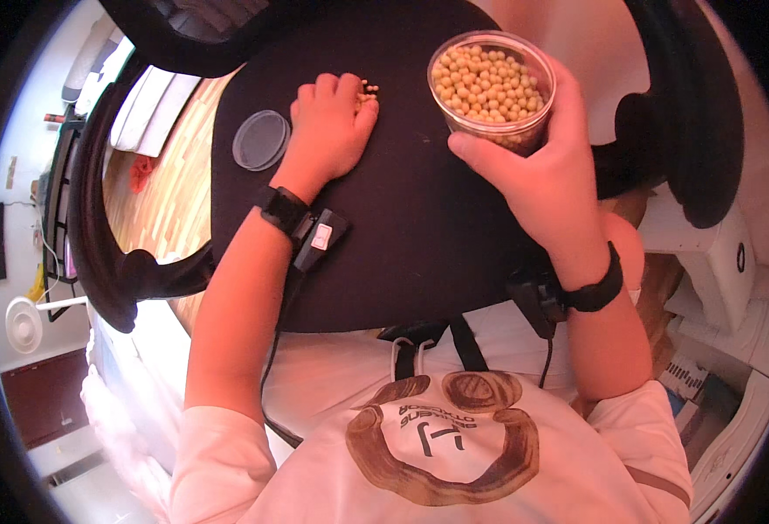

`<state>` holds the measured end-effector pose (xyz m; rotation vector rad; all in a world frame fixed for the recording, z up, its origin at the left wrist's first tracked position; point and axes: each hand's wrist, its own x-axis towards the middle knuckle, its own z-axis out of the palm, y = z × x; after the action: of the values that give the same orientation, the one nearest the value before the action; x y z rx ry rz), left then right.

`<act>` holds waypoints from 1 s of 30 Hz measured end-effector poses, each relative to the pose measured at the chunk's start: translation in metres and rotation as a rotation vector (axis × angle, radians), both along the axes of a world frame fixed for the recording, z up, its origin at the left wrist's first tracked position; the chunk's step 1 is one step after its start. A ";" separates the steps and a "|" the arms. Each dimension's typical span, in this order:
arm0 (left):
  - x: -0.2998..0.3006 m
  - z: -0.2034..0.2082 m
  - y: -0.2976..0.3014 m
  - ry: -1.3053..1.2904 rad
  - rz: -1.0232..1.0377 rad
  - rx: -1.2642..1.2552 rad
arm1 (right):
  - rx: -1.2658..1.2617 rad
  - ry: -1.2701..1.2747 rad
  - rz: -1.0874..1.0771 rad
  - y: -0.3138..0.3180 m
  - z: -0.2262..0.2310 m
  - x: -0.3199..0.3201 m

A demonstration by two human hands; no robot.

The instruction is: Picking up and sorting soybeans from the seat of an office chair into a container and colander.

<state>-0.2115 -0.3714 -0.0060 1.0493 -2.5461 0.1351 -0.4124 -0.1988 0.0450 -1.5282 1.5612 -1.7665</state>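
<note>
Clear plastic makes a round cup [515, 136], full of small yellow balls [489, 83], at the far right, over the black cloth seat [402, 227]. The right hand [541, 179] grips its side, mouth up, likely so none spill. The left hand [332, 127] rests by loose yellow balls [364, 99]; I can't tell if its grip is closed. Left of it lies a clear round plastic lid [258, 140], maybe out of the way.

Pale wood floor [173, 203], whitish wall [23, 266], apparently a black rack [68, 144] leftward.
</note>
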 end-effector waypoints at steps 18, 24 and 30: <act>0.013 0.024 0.022 0.162 -0.072 0.112 | 0.039 0.020 0.021 0.004 -0.002 0.012; 0.013 0.093 0.020 1.072 -0.253 0.991 | 0.070 0.129 0.096 -0.001 -0.002 0.017; -0.054 0.124 0.061 1.017 -0.423 0.912 | 0.050 0.178 0.092 -0.003 -0.001 0.018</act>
<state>-0.2652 -0.3102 0.1176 0.5228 -1.7245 -1.3887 -0.3941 -0.2018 0.0438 -1.7447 1.5755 -1.5673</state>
